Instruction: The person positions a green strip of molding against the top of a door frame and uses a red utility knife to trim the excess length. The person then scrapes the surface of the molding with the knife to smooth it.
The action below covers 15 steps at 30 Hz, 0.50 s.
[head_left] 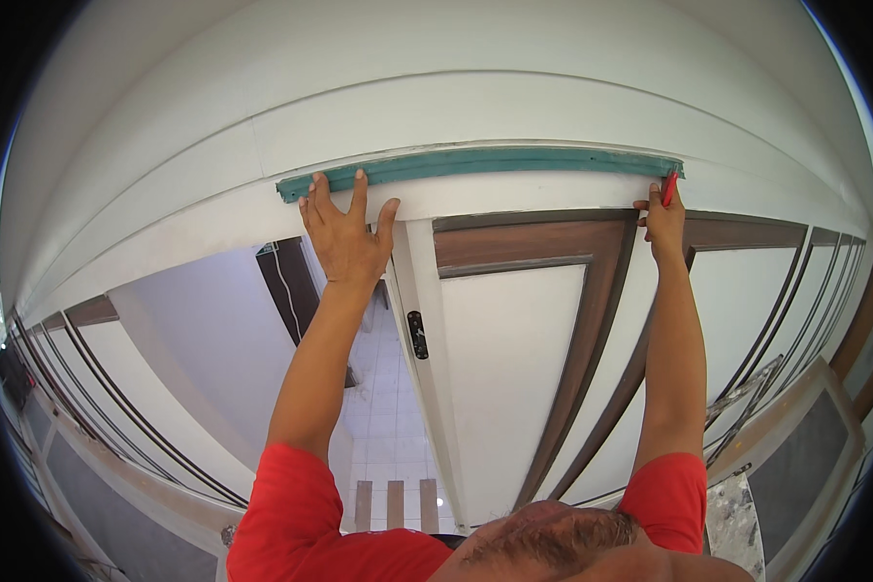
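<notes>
A long teal strip (495,162), like a channel or rail, lies lengthwise against the white wall above a doorway. My left hand (347,238) is raised to its left part, fingers spread and fingertips resting on the strip's lower side. At the strip's right end, my right hand (663,225) grips a slim red pen-like tool (669,188), which points upward at the strip's corner. The tool's exact kind is too small to make out. Both arms reach up in short red sleeves.
Below the strip stands a white and brown panelled door (514,339). A black lock plate (417,335) sits on the white edge beside it. To its left, the doorway opens onto a tiled floor (383,407). A paint-spattered board (734,524) is at the lower right.
</notes>
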### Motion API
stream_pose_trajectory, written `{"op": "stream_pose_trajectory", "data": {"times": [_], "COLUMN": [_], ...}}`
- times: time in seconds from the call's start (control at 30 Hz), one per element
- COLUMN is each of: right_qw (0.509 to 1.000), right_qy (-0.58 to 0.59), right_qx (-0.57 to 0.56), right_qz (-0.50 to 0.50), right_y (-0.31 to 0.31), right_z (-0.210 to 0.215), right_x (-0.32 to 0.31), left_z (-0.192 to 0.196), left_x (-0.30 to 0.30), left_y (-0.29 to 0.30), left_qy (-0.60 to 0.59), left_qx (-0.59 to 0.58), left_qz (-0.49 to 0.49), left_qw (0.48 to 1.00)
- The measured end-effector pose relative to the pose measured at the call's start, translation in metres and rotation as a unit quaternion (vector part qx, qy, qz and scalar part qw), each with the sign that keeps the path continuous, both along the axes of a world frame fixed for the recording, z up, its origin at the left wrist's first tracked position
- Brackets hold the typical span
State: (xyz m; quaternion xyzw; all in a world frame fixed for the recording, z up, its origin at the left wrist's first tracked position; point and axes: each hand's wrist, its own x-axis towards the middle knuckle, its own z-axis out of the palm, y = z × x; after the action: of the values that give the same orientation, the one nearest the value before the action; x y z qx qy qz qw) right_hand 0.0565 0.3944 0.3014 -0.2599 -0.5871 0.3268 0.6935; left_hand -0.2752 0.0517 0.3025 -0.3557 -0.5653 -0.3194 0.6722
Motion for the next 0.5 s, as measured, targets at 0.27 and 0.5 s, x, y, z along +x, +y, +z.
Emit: {"op": "stream_pose_trajectory", "data": {"times": [0.27,0.5], "right_qw": [0.997,0.998], "right_qy": [-0.047,-0.041], "right_qx": [-0.041,-0.033], "right_qz": [-0.038,-0.046], "right_y": [-0.035,-0.014], "right_z": [0.013,0.013], "right_x": [0.002,0.006], "left_z": [0.009,0.019], "left_x": [-0.02,0.016], "left_y": [0.011,0.008], "left_qy": [0.063,0.037], "left_qx": [-0.062,-0.134], "left_qz": [-0.034,0.029], "left_qw": [0.996,0.99]}}
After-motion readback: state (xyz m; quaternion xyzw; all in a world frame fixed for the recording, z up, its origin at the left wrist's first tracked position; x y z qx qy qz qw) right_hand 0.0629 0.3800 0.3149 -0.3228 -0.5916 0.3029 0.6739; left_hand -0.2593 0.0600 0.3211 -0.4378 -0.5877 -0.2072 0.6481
